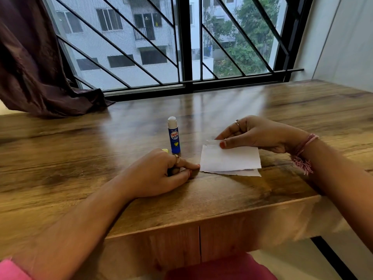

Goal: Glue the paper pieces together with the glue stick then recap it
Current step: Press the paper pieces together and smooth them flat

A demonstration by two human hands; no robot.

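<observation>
right hand [256, 134] pinches top paper [228, 158] | left hand [159, 172] loosely curled, index touching paper edge | glue stick [174, 136] – uncapped

Open wooden table [262, 110] behind and right of the paper pieces [228, 160], and along the near edge. Upright uncapped glue stick [174, 136] and yellow cap [165, 150] just beyond the left hand [161, 174]; curtain [40, 73] at far left.

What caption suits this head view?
Right hand pinches paper over another piece; uncapped glue stick stands by the left hand.
</observation>
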